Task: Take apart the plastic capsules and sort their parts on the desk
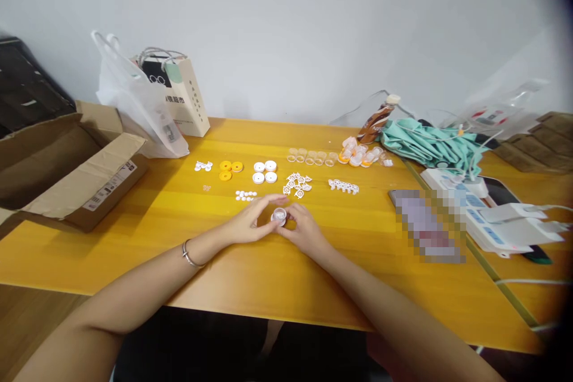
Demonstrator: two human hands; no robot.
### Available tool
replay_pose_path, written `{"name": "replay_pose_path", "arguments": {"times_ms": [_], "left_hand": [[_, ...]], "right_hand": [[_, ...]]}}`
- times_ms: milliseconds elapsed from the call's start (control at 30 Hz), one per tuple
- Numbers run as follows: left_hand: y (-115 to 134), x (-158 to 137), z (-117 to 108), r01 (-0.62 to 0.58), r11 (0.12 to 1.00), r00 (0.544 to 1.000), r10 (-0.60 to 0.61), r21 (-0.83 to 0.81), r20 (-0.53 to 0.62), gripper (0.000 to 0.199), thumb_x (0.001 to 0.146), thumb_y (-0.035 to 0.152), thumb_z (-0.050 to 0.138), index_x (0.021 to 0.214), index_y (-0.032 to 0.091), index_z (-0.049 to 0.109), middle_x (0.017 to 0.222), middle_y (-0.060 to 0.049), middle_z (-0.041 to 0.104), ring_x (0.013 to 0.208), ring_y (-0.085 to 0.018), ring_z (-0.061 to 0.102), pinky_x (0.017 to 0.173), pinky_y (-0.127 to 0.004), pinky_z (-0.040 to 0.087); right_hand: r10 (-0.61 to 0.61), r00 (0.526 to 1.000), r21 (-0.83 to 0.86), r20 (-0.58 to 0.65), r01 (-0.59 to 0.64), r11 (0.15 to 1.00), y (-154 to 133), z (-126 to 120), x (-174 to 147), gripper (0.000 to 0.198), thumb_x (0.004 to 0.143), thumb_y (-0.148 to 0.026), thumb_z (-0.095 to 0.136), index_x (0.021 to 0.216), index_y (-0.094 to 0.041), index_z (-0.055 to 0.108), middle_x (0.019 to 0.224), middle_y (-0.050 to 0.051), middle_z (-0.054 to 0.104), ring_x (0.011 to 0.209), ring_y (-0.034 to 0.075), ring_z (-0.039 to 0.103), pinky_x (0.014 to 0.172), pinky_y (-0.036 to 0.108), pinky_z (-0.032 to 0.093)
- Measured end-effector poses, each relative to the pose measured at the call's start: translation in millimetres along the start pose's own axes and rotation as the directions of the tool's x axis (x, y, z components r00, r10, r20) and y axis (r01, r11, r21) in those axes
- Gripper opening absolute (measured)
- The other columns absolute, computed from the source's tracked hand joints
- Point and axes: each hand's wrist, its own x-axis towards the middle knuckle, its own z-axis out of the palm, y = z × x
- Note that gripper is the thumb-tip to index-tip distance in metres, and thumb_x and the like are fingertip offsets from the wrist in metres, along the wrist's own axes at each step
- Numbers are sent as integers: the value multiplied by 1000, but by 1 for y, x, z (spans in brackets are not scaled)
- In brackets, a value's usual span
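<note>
Both hands meet over the front middle of the table around a small round plastic part [279,215], clear on top with a white base. My left hand [249,222] is curved about its left side, thumb at the near edge and fingers reaching past the far side. My right hand [305,228] pinches it from the right with thumb and fingers. Just beyond lie small white discs [244,196] and white wheel-shaped pieces [296,184]. Farther back are white round caps [265,172], yellow round caps [231,170] and a row of clear cups [312,157].
An open cardboard box [111,185] and bags [188,95] stand left. White slotted pieces [344,186], orange-and-clear assemblies [357,155] and a bottle [376,121] lie to the right. Beyond are a blurred phone [427,227], a power strip [477,215] with cables, and green fabric [432,142].
</note>
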Motion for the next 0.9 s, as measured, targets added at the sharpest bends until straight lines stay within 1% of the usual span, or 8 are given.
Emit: {"name": "replay_pose_path", "arguments": {"times_ms": [100, 200, 267, 367, 500, 633, 733, 900], "left_hand": [[0, 0, -1, 50, 995, 999, -49, 87, -16, 52, 81, 34, 58, 128, 24, 36, 107, -8, 52, 103, -23, 49, 93, -42, 38], [-1, 0, -1, 33, 993, 999, -33, 111, -4, 61, 75, 38, 64, 128, 23, 37, 118, -11, 45, 111, -26, 42, 96, -43, 35], [-2, 0, -1, -1, 999, 1000, 0, 41, 31, 55, 80, 33, 58, 129, 23, 34, 123, -11, 44, 115, -24, 41, 99, -41, 33], [-3, 0, 0, 40, 998, 999, -41, 45, 16, 47, 84, 33, 53, 127, 24, 36, 112, -9, 52, 106, -22, 48, 95, -41, 36], [-2, 1, 0, 72, 989, 997, -69, 131, -26, 74, 67, 45, 70, 128, 23, 36, 114, -10, 46, 108, -27, 44, 94, -44, 37], [-1, 0, 0, -30, 999, 999, 30, 22, 18, 51, 82, 30, 56, 128, 22, 35, 123, -10, 45, 115, -22, 43, 99, -39, 35], [-2, 0, 1, -18, 999, 1000, 19, 47, -24, 39, 84, 28, 53, 121, 22, 43, 111, -7, 55, 103, -20, 52, 93, -37, 40], [-4, 2, 0, -7, 994, 995, 18, 111, -101, 48, 76, 35, 64, 119, 21, 47, 106, -8, 53, 102, -22, 51, 90, -39, 42]], "right_hand": [[-3, 1000, 7, 9, 3, 1000, 1, 0, 0, 18, 70, -28, 68, 80, -19, 57, 76, 3, 55, 74, 18, 51, 68, 33, 41], [0, 1000, 17, 5, 0, 1000, 2, 1, 0, 18, 69, -24, 69, 80, -19, 57, 76, 3, 55, 74, 18, 51, 68, 32, 41], [3, 1000, 16, 7, -3, 1000, 3, 1, 0, 17, 69, -25, 68, 80, -19, 57, 76, 2, 55, 74, 18, 51, 69, 33, 41], [4, 1000, 13, 17, -4, 1000, 4, 2, 0, 16, 71, -27, 67, 81, -19, 57, 76, 3, 55, 74, 18, 50, 69, 33, 41], [17, 1000, 21, 0, -17, 1000, 4, 2, 1, 17, 68, -25, 69, 79, -18, 57, 75, 3, 55, 74, 19, 51, 69, 33, 41], [-3, 1000, 26, 3, 3, 1000, 4, 2, 0, 15, 70, -23, 67, 81, -18, 58, 75, 3, 55, 74, 18, 51, 69, 32, 41], [-13, 1000, 19, 0, 13, 1000, 5, 2, 0, 17, 70, -26, 67, 82, -18, 58, 75, 3, 55, 73, 18, 51, 68, 31, 40], [-21, 1000, 18, -17, 22, 1000, 6, 4, 1, 13, 71, -25, 66, 78, -18, 57, 73, 2, 54, 72, 17, 50, 68, 31, 40]]}}
